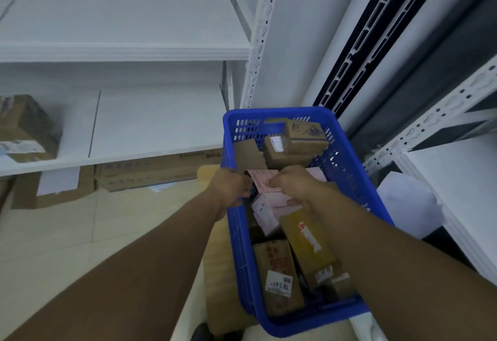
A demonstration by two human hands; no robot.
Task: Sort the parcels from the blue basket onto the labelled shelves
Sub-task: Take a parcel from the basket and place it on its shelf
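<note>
The blue basket (347,179) stands low at the right and holds several parcels, mostly brown boxes plus pink and white ones. My left hand (231,186) is at the basket's left rim. Its fingers are curled at the lower edge of a flat brown parcel (248,155) that stands upright just above it. My right hand (295,187) reaches into the basket and pinches a pink parcel (262,178) lying between both hands. A brown box with a "78-3-4" label (277,273) lies at the near end. White shelves (150,131) run along the left.
One taped brown box (25,128) sits on the lower left shelf. Cardboard cartons (158,168) lie on the floor under it. A slotted white upright (259,45) stands behind the basket. Another white rack (443,115) and a white bag (408,201) are at the right.
</note>
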